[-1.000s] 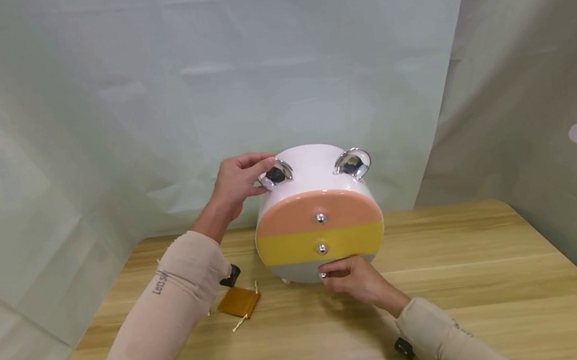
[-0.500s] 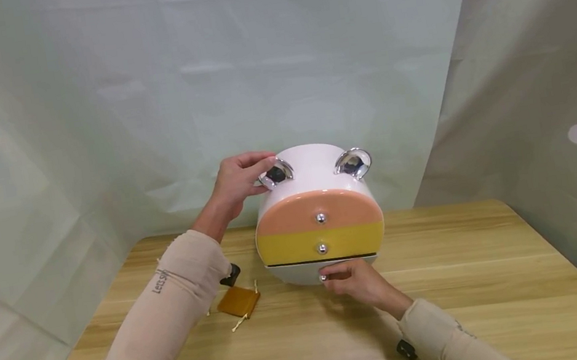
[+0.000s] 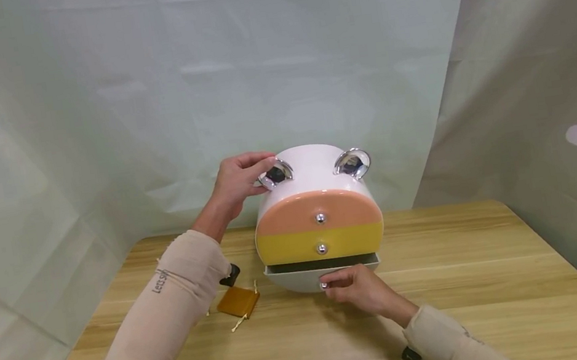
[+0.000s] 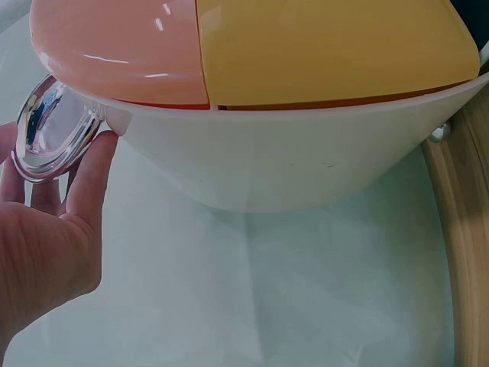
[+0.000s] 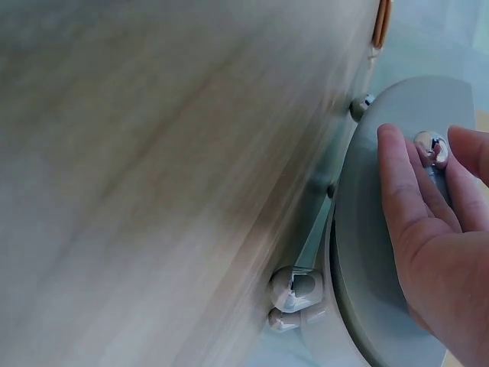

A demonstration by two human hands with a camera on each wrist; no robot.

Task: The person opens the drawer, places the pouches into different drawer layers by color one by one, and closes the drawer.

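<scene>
My left hand (image 3: 237, 182) grips the chrome ear-shaped handle (image 3: 276, 174) to steady the white rounded plastic drawer box (image 3: 314, 167) on the counter (image 3: 476, 276) — my right hand (image 3: 357, 287) pinches the grey bottom drawer's (image 3: 292, 278) knob, drawer partly out.

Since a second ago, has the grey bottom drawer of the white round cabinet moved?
Yes. The grey bottom drawer has slid out toward the camera, opening a dark gap under the fixed yellow middle drawer. The right hand pinches its silver knob.
</scene>
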